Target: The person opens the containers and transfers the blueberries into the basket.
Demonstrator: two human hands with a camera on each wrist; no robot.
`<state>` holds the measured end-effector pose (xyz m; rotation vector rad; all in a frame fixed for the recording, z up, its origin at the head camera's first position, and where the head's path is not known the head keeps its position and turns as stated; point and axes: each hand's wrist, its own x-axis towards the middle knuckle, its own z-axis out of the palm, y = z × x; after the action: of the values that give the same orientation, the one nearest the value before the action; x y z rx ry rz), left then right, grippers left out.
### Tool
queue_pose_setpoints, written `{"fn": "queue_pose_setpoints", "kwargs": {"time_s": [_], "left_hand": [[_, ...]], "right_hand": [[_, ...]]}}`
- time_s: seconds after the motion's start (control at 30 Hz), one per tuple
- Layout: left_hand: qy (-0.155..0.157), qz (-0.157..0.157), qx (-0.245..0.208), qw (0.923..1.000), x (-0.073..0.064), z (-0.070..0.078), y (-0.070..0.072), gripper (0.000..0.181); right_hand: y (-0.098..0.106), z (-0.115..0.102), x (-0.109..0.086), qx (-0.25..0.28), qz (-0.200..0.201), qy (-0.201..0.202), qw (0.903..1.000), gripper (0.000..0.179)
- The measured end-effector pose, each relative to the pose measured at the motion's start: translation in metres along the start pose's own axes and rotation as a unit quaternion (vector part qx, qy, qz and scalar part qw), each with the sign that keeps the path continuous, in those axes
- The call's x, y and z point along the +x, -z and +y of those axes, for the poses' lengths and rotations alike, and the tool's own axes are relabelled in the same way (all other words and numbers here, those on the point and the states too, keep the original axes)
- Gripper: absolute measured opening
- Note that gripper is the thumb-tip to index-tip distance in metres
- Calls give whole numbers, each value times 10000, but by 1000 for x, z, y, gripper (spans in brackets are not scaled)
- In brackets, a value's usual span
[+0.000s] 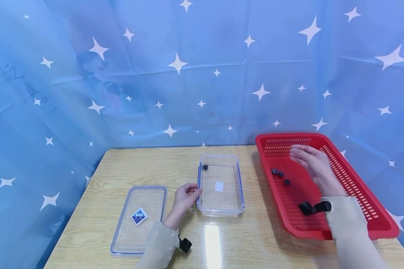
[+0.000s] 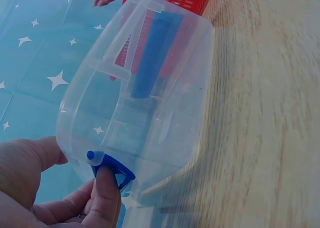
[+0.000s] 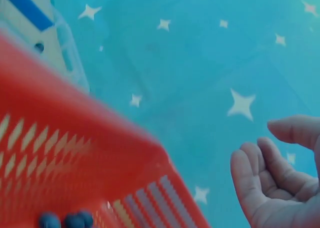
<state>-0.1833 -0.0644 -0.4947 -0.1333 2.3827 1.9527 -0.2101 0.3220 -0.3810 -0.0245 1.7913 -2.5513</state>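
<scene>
A clear plastic food container with blue side latches stands mid-table. My left hand pinches the blue latch on its left side between thumb and fingers. Inside, near the far left corner, lies one blueberry. My right hand hovers over the red basket, its fingers loosely bent and nothing between them in the right wrist view. Several blueberries rest on the basket floor along its left side.
A clear lid with a blue seal and a blue-and-white label lies flat on the table, left of the container. A blue star-patterned curtain hangs behind the table.
</scene>
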Motion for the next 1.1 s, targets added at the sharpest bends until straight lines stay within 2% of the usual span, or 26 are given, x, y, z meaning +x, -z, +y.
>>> {"fn": "queue_pose_setpoints", "kwargs": {"time_s": [0.2,0.37,0.63,1.1], "left_hand": [[-31,-15,-39,10000,0,-1,0,27],[-9,-10,0,10000,0,0,0,28],[-7,-32,2,10000,1,-1,-1,28],[10,-24,12,10000,0,0,0,28]], "right_hand": [[-33,3,14,-65,-45,101,9999,15],[-58,11,27,-312,53,-16,9995,11],[-85,24,41,-1266,329,-414,9905,46],[-126,53,57,-1786,39,-604,9821,43]]}}
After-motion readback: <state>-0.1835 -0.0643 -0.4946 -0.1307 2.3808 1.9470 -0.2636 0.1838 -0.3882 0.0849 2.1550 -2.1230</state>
